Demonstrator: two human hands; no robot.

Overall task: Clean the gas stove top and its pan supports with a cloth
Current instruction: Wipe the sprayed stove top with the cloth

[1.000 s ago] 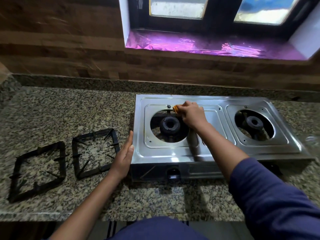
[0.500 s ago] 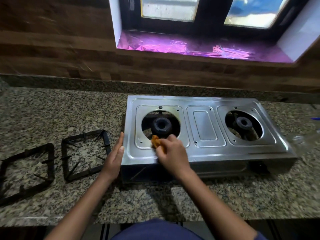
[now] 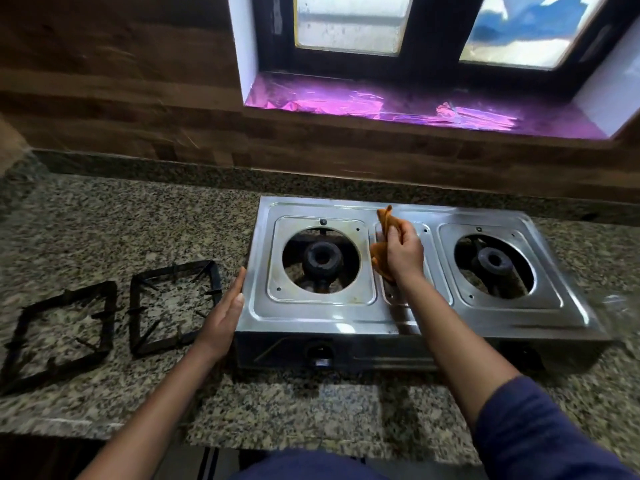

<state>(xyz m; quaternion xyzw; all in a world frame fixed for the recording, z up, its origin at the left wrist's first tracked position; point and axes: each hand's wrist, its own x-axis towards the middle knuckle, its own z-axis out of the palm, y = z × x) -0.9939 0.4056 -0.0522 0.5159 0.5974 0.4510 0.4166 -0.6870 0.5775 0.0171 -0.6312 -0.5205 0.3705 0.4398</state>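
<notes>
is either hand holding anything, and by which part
The right hand grips the cloth by its bunched middle, ends poking out above and below. The left hand holds nothing, resting flat against the stove's left edge.

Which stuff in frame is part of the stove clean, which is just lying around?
Job: stove top; orange cloth in right hand; left hand flat on stove's left edge; left pan support, right pan support on counter.
Lying about: foil-lined sill; clear plastic right of stove.
</notes>
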